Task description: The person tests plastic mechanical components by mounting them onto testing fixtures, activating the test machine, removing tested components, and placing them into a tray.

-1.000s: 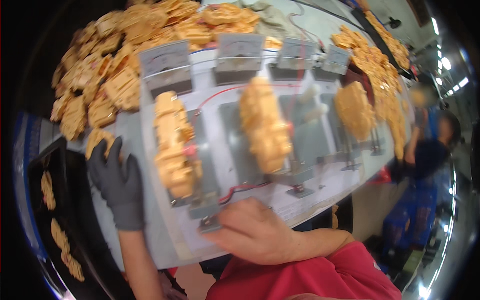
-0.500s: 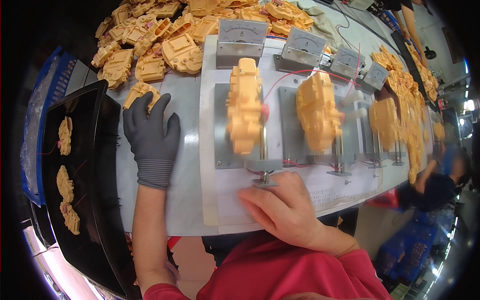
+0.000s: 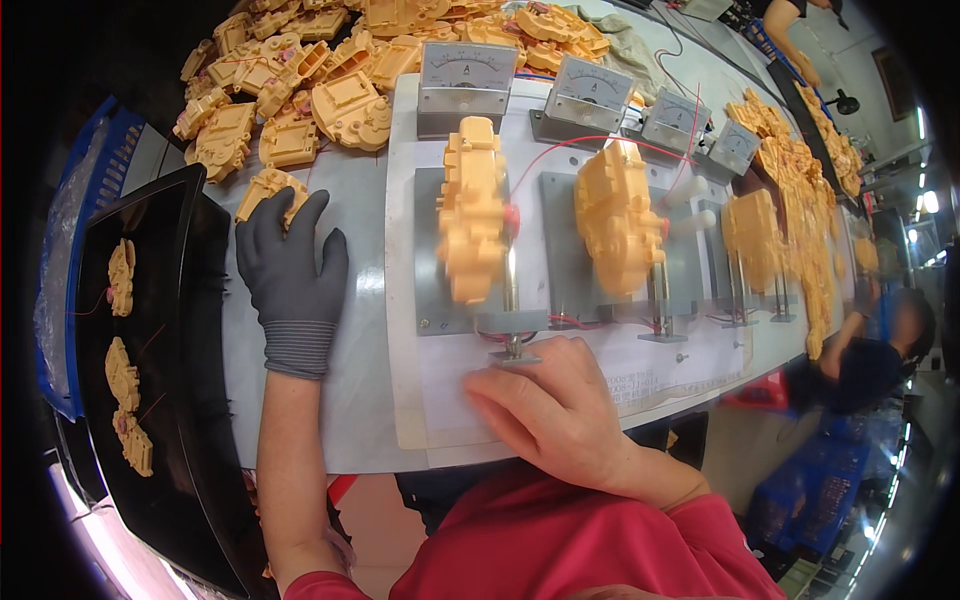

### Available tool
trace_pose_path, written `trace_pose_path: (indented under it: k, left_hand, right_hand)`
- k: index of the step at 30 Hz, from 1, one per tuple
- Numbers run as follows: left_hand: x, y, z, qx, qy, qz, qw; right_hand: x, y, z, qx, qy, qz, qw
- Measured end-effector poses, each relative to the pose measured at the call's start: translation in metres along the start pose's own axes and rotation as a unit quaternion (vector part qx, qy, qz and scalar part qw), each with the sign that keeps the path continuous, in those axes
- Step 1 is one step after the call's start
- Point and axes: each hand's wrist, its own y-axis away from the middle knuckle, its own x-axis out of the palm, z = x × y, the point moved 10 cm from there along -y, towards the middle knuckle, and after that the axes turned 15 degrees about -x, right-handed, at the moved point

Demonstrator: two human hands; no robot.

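My left hand (image 3: 290, 265), in a dark grey glove, lies over a yellow-orange plastic gear housing (image 3: 268, 192). Its fingers reach onto the housing, while the thumb stands apart. My bare right hand (image 3: 560, 410) is curled at the table's front, its knuckles close beside the small metal foot (image 3: 515, 355) of the nearest test fixture. Nothing shows in its fingers, though some are hidden. Above it, a yellow gear housing (image 3: 473, 215) with a pink-red part sits upright on that fixture. A second housing (image 3: 620, 220) stands on the fixture to its right.
Analog meters (image 3: 466, 85) line the back of the fixtures. Many yellow housings (image 3: 350, 110) are heaped behind, and more (image 3: 800, 200) lie to the right. A black tray (image 3: 165, 400) with several housings is at the left, beside a blue crate (image 3: 70, 240). Another person (image 3: 870, 350) is at right.
The whole view has shifted slightly, so things appear a little further left. Both hands keep nearly the same places relative to the housing and fixture.
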Motion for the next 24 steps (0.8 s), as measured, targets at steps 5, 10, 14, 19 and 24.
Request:
trace_pose_path:
  k: [5,10,14,19,24]
  left_hand:
    - [0.003,0.003,0.005,0.004,0.01,-0.013,1.0]
    - [0.014,0.003,0.022,0.014,-0.005,-0.022,1.0]
    - [0.03,-0.003,0.03,0.008,0.004,0.013,1.0]
    - [0.032,0.0,0.031,0.008,-0.004,0.028,1.0]
    - [0.03,-0.001,0.03,0.023,-0.013,0.023,0.999]
  right_hand:
    - [-0.001,-0.001,0.002,-0.009,0.015,0.003,1.0]
    - [-0.001,0.003,0.002,-0.012,-0.005,-0.015,1.0]
    - [-0.001,0.012,-0.002,-0.008,0.021,-0.01,1.0]
    - [-0.001,0.009,0.0,-0.011,0.008,-0.038,0.999]
    - [0.0,0.011,-0.001,-0.01,0.009,-0.027,1.0]
